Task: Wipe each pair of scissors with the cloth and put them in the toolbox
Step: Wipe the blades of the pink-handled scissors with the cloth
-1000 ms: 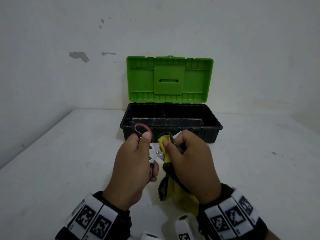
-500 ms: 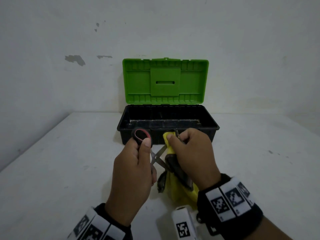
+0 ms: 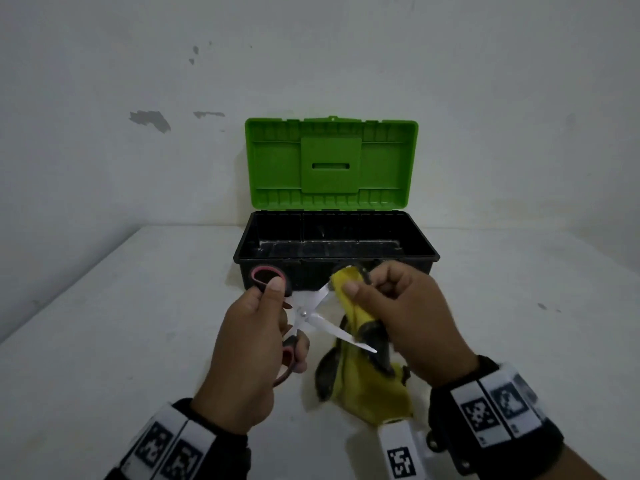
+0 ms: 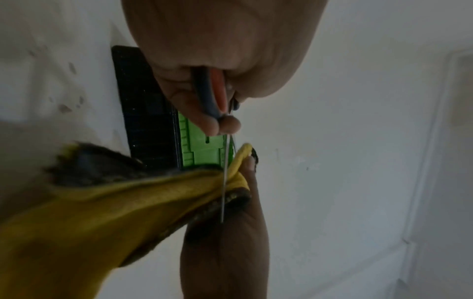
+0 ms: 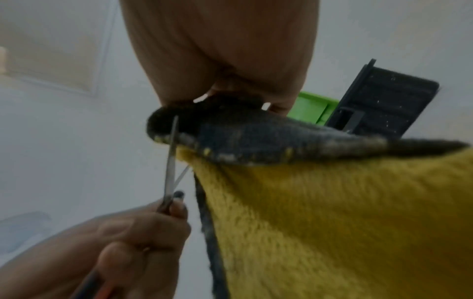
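Observation:
My left hand (image 3: 256, 341) grips the red-and-black handles of a pair of scissors (image 3: 304, 315), whose silver blades are spread apart in front of the toolbox. My right hand (image 3: 391, 313) pinches a yellow cloth (image 3: 363, 386) with dark edges around the upper blade; the lower blade lies across the cloth. The cloth hangs down to the table. In the left wrist view the scissors (image 4: 224, 182) cut edge-on across the cloth (image 4: 115, 202). The right wrist view shows the cloth (image 5: 332, 212) and the blades (image 5: 170, 161). The black toolbox (image 3: 336, 237) stands open with its green lid (image 3: 330, 164) upright.
The toolbox sits on a white table (image 3: 104, 341) against a white wall (image 3: 311, 64). Its inside looks dark, and I cannot make out any contents. Bare tabletop lies to the left and right of my hands.
The scissor blades have opened wider. My right hand has slid the cloth outward along the upper blade, toward the toolbox. The left hand keeps its hold on the handles.

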`<state>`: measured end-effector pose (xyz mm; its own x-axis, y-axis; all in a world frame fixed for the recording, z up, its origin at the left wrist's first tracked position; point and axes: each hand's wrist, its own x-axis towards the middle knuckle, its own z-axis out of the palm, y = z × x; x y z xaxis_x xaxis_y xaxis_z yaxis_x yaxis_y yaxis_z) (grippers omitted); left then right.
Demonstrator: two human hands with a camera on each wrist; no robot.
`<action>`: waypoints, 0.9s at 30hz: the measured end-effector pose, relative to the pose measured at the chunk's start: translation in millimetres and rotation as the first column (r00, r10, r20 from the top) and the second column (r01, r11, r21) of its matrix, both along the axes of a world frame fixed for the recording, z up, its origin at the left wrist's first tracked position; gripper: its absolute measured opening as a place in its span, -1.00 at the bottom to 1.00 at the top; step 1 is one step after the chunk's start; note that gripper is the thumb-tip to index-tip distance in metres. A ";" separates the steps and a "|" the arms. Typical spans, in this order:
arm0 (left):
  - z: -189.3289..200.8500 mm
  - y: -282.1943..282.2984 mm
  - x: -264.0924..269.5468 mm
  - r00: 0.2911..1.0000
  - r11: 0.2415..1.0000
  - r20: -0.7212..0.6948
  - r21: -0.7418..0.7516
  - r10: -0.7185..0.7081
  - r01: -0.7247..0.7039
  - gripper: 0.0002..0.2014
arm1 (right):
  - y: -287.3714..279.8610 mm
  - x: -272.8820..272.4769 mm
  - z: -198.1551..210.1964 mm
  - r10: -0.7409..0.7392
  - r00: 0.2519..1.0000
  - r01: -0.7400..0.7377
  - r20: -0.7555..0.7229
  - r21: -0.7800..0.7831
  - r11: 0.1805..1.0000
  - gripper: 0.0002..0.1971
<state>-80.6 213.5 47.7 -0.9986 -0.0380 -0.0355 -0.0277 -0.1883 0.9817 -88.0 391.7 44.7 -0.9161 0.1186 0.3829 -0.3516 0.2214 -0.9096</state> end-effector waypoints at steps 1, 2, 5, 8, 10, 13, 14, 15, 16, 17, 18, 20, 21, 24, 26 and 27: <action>1.4 1.6 0.3 1.000 1.000 0.016 0.018 -0.023 0.023 -0.65 | -4.8 2.9 -0.9 0.060 0.998 -0.060 0.024 -0.006 0.998 -0.70; 3.1 2.6 1.0 0.999 0.999 0.022 0.033 -0.041 0.040 -0.66 | -8.8 4.1 -1.9 0.102 0.994 -0.100 0.051 -0.028 0.995 -0.70; 8.7 4.0 2.5 0.998 0.997 0.020 0.042 -0.064 0.063 -0.66 | -12.5 1.7 -2.2 0.104 0.991 -0.093 0.087 -0.126 0.988 -0.70; 11.0 3.1 2.4 0.998 0.998 0.025 0.029 -0.062 0.062 -0.66 | -13.0 1.3 0.8 0.118 0.989 -0.105 0.091 -0.137 0.985 -0.68; 11.9 3.3 2.0 0.998 0.998 0.022 0.025 -0.066 0.065 -0.66 | -14.8 4.3 2.4 0.160 0.983 -0.147 0.087 -0.137 0.980 -0.68; 13.5 5.3 2.1 0.997 0.997 0.001 0.013 -0.072 0.072 -0.67 | -8.6 1.0 4.5 0.091 0.992 -0.081 0.086 -0.120 0.990 -0.68; 13.6 6.2 2.5 0.997 0.997 0.001 0.010 -0.074 0.074 -0.67 | -3.3 -2.7 4.9 0.045 0.995 -0.032 0.089 -0.141 0.990 -0.67; 13.3 7.4 3.2 0.997 0.997 0.009 0.008 -0.077 0.077 -0.67 | 3.6 -6.7 5.5 -0.005 0.995 0.021 0.096 -0.168 0.986 -0.67; 12.4 8.8 3.8 0.997 0.997 0.020 0.011 -0.077 0.077 -0.66 | 11.3 -10.3 6.7 -0.058 0.993 0.076 0.103 -0.183 0.980 -0.66; 11.7 10.3 3.9 0.997 0.997 0.032 0.021 -0.073 0.072 -0.66 | 20.1 -13.3 8.4 -0.113 0.988 0.131 0.104 -0.177 0.976 -0.65; 11.0 11.4 3.4 0.997 0.997 0.045 0.038 -0.062 0.061 -0.66 | 30.6 -15.5 10.2 -0.171 0.980 0.184 0.099 -0.150 0.971 -0.65; 10.0 13.0 0.1 0.997 0.997 0.074 0.074 -0.031 0.026 -0.67 | 54.6 -17.3 15.1 -0.271 0.960 0.276 0.074 -0.075 0.958 -0.63; 9.8 13.3 -2.4 0.996 0.996 0.090 0.091 -0.017 0.009 -0.70 | 68.2 -17.2 18.5 -0.313 0.948 0.315 0.055 -0.030 0.949 -0.60; 10.9 15.7 -9.4 0.991 0.988 0.135 0.153 0.006 -0.027 -0.75 | 104.0 -10.8 32.0 -0.421 0.907 0.418 -0.013 0.138 0.898 -0.56; 13.5 19.9 -12.3 0.987 0.976 0.160 0.209 0.018 -0.051 -0.78 | 123.7 -7.5 36.4 -0.469 0.882 0.462 -0.036 0.255 0.849 -0.57; 15.2 23.2 -13.4 0.985 0.969 0.170 0.239 0.024 -0.065 -0.79 | 132.1 -7.2 35.6 -0.491 0.870 0.476 -0.042 0.329 0.816 -0.59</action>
<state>-94.0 236.7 62.9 -0.9757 -0.0519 -0.2130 -0.1714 -0.4255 0.8886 -95.2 523.8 80.3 -0.7894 0.4294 0.4387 -0.0849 0.6314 -0.7708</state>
